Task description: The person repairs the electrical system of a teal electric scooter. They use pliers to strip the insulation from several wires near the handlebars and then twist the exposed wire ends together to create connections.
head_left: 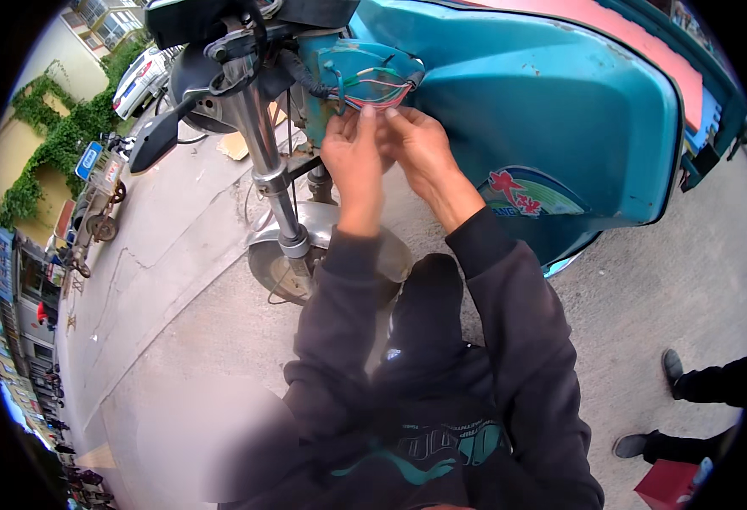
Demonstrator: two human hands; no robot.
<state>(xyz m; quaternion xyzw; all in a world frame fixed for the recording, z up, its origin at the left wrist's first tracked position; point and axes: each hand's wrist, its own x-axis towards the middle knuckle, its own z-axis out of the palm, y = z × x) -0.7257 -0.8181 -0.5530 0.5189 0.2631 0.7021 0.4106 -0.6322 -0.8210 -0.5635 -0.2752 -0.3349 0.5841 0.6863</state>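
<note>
A bundle of thin coloured wires [383, 82], pink, red, green and white, loops out of an opening in the teal front body [560, 93] of a three-wheeled motorbike. Just below it, my left hand [353, 166] is closed in a pinch, its thumb up against the pink and red wires. My right hand [428, 151] pinches at the same wires from the other side, fingertips close to the left ones. The exact spot between the fingertips is partly hidden. A black-wrapped wiring harness [303, 76] runs from the opening toward the handlebar.
Left of my hands stand the chrome fork tube [264, 144] and front wheel [281, 274]. A black mirror [156, 143] juts out farther left. At the lower right are a bystander's shoes [673, 367] and a red box [667, 484]. A white car [142, 81] is parked far left.
</note>
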